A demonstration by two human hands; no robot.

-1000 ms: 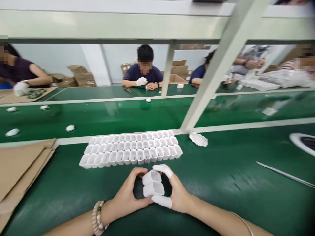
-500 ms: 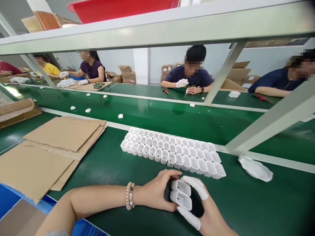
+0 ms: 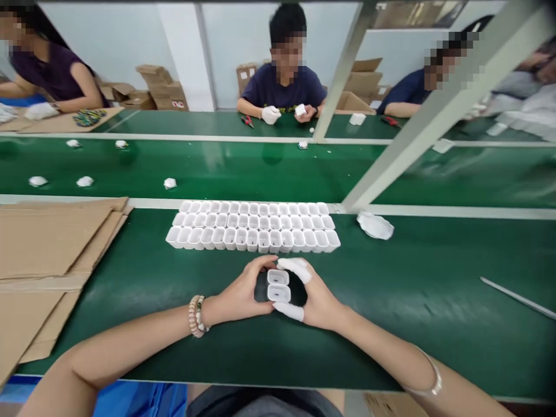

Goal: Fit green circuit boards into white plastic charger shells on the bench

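Observation:
Both my hands meet over the green table just in front of me. My left hand [image 3: 237,295] and my right hand [image 3: 315,298] are closed together around a black holder [image 3: 260,286] that carries two small white plastic cups [image 3: 278,285]. White finger cots cover my right thumb and forefinger. A beaded bracelet sits on my left wrist. Right beyond my hands lie three rows of several white cups [image 3: 254,226], set side by side with their openings up.
Flattened cardboard sheets [image 3: 47,249] lie at the left. A crumpled white bag [image 3: 376,225] sits right of the cups, under a slanted frame post [image 3: 434,113]. Beyond runs a green conveyor belt [image 3: 226,168] with scattered white pieces. Other people work along the far side.
My view has swung back to face straight ahead and tipped down. My hands stay closed on the holder with the two cups, which now face up toward me.

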